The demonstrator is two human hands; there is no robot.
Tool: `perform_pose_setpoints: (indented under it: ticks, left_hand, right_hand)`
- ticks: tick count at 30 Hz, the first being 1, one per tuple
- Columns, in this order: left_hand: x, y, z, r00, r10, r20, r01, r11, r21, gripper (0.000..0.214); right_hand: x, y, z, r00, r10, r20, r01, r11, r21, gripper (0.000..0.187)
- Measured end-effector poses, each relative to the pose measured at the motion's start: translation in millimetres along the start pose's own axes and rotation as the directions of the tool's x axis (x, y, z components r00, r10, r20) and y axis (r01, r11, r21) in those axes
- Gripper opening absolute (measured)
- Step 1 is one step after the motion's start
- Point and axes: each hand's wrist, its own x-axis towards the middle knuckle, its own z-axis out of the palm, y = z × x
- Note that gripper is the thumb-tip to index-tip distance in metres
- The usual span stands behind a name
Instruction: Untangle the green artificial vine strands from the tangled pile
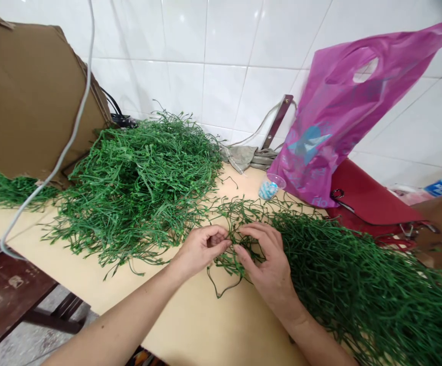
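Observation:
My left hand (204, 249) and my right hand (262, 259) meet above the pale table (91, 284), their fingers curled around a tangled green plastic vine strand (236, 254). A thin loop of that strand hangs below them. A large heap of the same artificial greenery (140, 183) lies left of my hands. Another mass of vines (358, 284) spreads from beside my right hand to the lower right edge. A smaller bunch (11, 190) sits at the far left.
A brown cardboard sheet (26, 96) and a white cable (68, 137) hang at upper left. Against the white tiled wall (221, 51) stand a pink plastic bag (339, 112), a red bag (369, 198) and a small clear cup (270, 185). The table edge runs along the lower left.

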Motion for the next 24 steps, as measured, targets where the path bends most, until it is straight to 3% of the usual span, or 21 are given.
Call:
perform_pose_setpoints:
  ticks: [2, 8, 12, 15, 17, 20, 24]
  left_hand:
    - [0, -2, 0.1, 1.0, 0.005, -0.016, -0.005, 1.0, 0.0, 0.017]
    - [1, -4, -0.1, 0.999, -0.004, -0.033, 0.006, 0.999, 0.054, 0.017]
    - [1, -5, -0.4, 0.999, 0.042, -0.023, -0.039, 0.995, 0.095, 0.014]
    - [0, -4, -1.6, 0.992, 0.106, -0.066, -0.096, 0.985, 0.145, 0.01]
    - [0, -2, -2.8, 0.979, 0.182, -0.089, -0.159, 0.963, 0.22, 0.009]
    - [-1, 0, -4.7, 0.945, 0.322, -0.061, -0.284, 0.899, 0.334, 0.008]
    - [-2, -3, -5.5, 0.913, 0.408, -0.006, -0.374, 0.843, 0.386, 0.006]
  right_hand:
    - [-1, 3, 1, 0.996, 0.056, 0.065, -0.06, 0.996, 0.064, 0.004]
    - [-5, 7, 3, 0.945, 0.285, 0.162, -0.312, 0.933, 0.181, 0.014]
    - [-1, 4, 2, 0.929, 0.323, 0.181, -0.357, 0.911, 0.205, 0.017]
    - [3, -7, -5, 0.971, 0.228, 0.065, -0.235, 0.965, 0.116, 0.019]
    - [5, -16, -9, 0.999, 0.035, -0.018, -0.036, 0.999, -0.041, 0.024]
    - [4, -23, -9, 0.983, -0.177, 0.049, 0.184, 0.95, -0.251, 0.031]
    - [-5, -12, 4, 0.988, -0.113, 0.103, 0.136, 0.959, -0.25, 0.019]
